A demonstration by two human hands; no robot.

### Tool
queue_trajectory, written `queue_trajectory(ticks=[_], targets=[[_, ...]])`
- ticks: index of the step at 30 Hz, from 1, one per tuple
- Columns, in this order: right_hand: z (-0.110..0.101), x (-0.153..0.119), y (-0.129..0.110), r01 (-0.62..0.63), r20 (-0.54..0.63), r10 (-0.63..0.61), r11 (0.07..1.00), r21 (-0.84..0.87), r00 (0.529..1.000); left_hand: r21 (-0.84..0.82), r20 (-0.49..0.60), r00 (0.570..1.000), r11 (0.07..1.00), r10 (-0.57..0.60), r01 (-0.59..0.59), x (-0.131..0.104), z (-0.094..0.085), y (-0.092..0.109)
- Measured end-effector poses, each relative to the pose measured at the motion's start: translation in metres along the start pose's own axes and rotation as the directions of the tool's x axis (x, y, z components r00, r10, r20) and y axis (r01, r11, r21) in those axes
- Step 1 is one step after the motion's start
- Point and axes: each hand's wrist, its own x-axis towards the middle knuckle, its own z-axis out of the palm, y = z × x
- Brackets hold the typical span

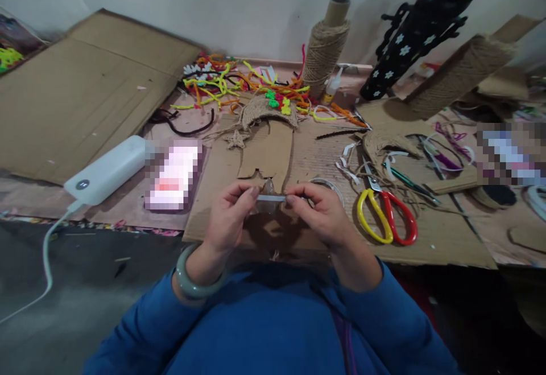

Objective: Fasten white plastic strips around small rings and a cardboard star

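Between my two hands a short white strip [272,198] is stretched level, close to the table's front edge. My left hand [232,210] pinches its left end between thumb and finger. The right end is pinched by my right hand [314,210]. Behind the strip is a small translucent piece [268,188], its shape unclear. Just beyond my hands lies a cut cardboard piece [268,150] with notches. A twine-wrapped arc [267,112] with small coloured flowers rests at its far end, beside a twine star [235,139]. A roll of tape [335,186] lies partly behind my right hand.
Scissors [386,215] with yellow and red handles lie to the right. A power bank [106,171] and a phone [174,176] are at left. Pipe cleaners [222,87], a twine spool [324,50], a glue bottle [333,86] and a black flowered holder [405,45] stand or lie behind.
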Motion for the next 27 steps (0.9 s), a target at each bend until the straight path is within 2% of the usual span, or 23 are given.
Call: queue_trajectory(ticks=[2,4,6,8,12,16,20,27], targets=[[-0.003,0.000,0.001,0.037,0.031,-0.036,0.998,-0.047,0.999,0.068,0.060,0.998,0.998,-0.008,0.004,-0.001,-0.003,0.001],[-0.009,0.000,0.002,0.112,0.102,-0.103,0.989,-0.092,0.990,0.183,0.166,0.982,0.982,-0.087,0.056,-0.003,-0.005,0.006],[-0.014,0.001,0.001,0.180,0.188,-0.156,0.976,-0.121,0.970,0.299,0.288,0.937,0.948,-0.198,0.109,-0.005,-0.006,0.013],[-0.018,0.001,-0.003,0.212,0.265,-0.168,0.966,-0.149,0.949,0.372,0.365,0.893,0.920,-0.264,0.120,-0.007,-0.006,0.020],[-0.020,0.002,-0.012,0.227,0.386,-0.125,0.946,-0.231,0.914,0.476,0.431,0.842,0.875,-0.323,0.092,-0.009,-0.005,0.029],[-0.023,0.002,-0.013,0.250,0.423,-0.148,0.948,-0.196,0.894,0.522,0.463,0.785,0.842,-0.411,0.133,-0.011,-0.002,0.028],[-0.029,0.000,-0.009,0.313,0.451,-0.208,0.934,-0.172,0.868,0.523,0.412,0.814,0.838,-0.411,0.158,-0.014,-0.002,0.023],[-0.027,-0.003,-0.015,0.335,0.426,-0.142,0.843,-0.421,0.893,0.537,0.465,0.837,0.843,-0.290,-0.006,-0.016,-0.003,0.019]])
